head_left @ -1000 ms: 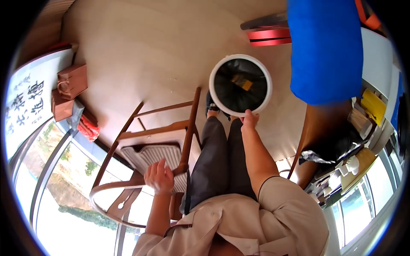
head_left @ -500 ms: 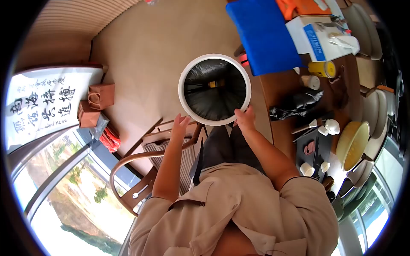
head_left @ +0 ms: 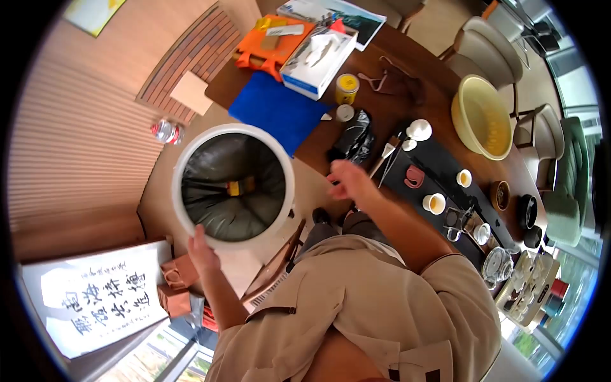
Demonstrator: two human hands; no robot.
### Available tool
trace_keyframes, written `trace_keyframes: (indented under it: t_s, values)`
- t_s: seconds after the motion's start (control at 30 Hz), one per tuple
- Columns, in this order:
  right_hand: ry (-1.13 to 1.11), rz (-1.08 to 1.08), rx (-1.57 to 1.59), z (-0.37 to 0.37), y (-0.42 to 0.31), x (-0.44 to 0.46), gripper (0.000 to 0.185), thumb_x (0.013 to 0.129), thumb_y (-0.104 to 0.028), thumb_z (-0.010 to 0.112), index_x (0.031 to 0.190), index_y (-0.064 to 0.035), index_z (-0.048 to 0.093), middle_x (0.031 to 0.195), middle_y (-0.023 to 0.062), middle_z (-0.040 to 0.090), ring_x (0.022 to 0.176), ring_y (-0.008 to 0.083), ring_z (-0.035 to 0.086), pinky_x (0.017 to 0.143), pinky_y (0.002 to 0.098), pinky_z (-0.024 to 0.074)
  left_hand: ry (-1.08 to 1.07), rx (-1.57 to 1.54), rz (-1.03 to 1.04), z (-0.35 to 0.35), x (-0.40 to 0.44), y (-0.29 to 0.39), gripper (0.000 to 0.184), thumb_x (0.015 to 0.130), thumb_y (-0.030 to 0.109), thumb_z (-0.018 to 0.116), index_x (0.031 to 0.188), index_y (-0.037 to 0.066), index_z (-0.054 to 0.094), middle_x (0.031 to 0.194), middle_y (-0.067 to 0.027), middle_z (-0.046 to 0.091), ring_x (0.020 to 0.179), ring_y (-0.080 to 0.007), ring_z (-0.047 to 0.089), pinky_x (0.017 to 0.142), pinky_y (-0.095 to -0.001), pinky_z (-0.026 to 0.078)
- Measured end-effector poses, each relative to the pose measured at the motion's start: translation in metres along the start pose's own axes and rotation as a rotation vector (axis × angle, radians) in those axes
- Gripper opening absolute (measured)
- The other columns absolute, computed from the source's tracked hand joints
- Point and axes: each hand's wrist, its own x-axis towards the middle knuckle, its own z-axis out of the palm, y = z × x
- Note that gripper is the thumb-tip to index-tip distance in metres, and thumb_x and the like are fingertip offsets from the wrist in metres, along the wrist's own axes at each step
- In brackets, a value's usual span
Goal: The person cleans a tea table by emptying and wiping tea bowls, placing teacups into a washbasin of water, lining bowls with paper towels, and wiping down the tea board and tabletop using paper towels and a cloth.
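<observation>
A white-rimmed trash bin (head_left: 287, 167) lined with a black bag is at the left, seen from above, with a small yellow item (head_left: 237, 187) at its bottom. My left hand (head_left: 203, 253) grips the bin's near rim, fingertips over the edge. My right hand (head_left: 351, 182) is off the bin, in front of the table edge, its fingers loosely bent and apart with nothing visible in them. Closest to it on the table lies a crumpled black plastic bag (head_left: 358, 139); I see a small gap between them.
On the wooden table (head_left: 375, 105) are a blue cloth (head_left: 270, 108), a tissue box (head_left: 318, 62), a yellow can (head_left: 347, 88), a black tea tray (head_left: 412, 194) with cups, and a yellow basin (head_left: 482, 118). A water bottle (head_left: 167, 132) and paper bags (head_left: 179, 272) are on the left.
The bin has gone from both hands to my left hand alone and shifted left in view. My right hand has let go of its rim and moved toward the table. The view has turned.
</observation>
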Motion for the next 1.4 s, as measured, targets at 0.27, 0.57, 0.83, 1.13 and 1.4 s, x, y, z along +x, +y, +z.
trace_keyframes:
  t_s: [0.27,0.57,0.83,1.13,1.4]
  values:
    - [0.641,-0.404,-0.723,-0.189,-0.092,0.169,0.072,0.078,-0.045,0.072,0.133,-0.0042,0.050,0.116,0.0165,0.064,0.100,0.0298,0.065,0.086,0.0405,0.0521,-0.105,-0.115,0.119,0.036,-0.045,0.047,0.032,0.094,0.026,0.062,0.110,-0.002,0.060,0.098,-0.0050,0.063,0.088,-0.0149,0.058,0.081,-0.0288,0.046]
    - [0.770,-0.408,-0.131,-0.303,-0.170,0.093,0.051,0.091,-0.029,0.065,0.134,-0.0084,0.050,0.115,0.0051,0.061,0.093,0.0176,0.061,0.074,0.0316,0.0505,-0.059,-0.035,0.138,0.055,-0.085,0.042,0.041,0.094,0.028,0.061,0.117,-0.006,0.058,0.103,-0.0071,0.064,0.091,-0.0146,0.058,0.083,-0.0283,0.046]
    - [0.881,-0.466,-0.278,-0.380,-0.141,-0.013,0.047,0.090,-0.028,0.065,0.128,-0.0035,0.055,0.101,0.0048,0.066,0.080,0.0131,0.063,0.067,0.0257,0.0494,-0.177,-0.157,0.019,0.070,-0.079,0.064,0.043,0.095,0.031,0.055,0.127,0.003,0.052,0.117,-0.0140,0.061,0.106,-0.0252,0.059,0.092,-0.0370,0.049]
    - [1.519,-0.198,0.083,-0.551,-0.019,-0.196,0.043,0.085,-0.034,0.065,0.108,0.0023,0.066,0.087,0.0099,0.066,0.061,0.0162,0.059,0.053,0.0322,0.0488,-0.067,0.008,0.244,0.184,-0.160,0.181,0.074,0.096,0.051,0.046,0.145,-0.003,0.032,0.143,-0.0204,0.043,0.126,-0.0326,0.047,0.103,-0.0433,0.042]
    - [1.562,0.201,0.161,-0.656,0.092,-0.163,0.037,0.087,-0.039,0.061,0.095,-0.0030,0.067,0.064,0.0093,0.056,0.045,0.0235,0.054,0.042,0.0374,0.0467,-0.723,0.272,0.811,0.301,-0.144,0.160,0.059,0.095,0.037,0.056,0.139,0.000,0.041,0.137,-0.0156,0.048,0.119,-0.0281,0.051,0.102,-0.0377,0.043]
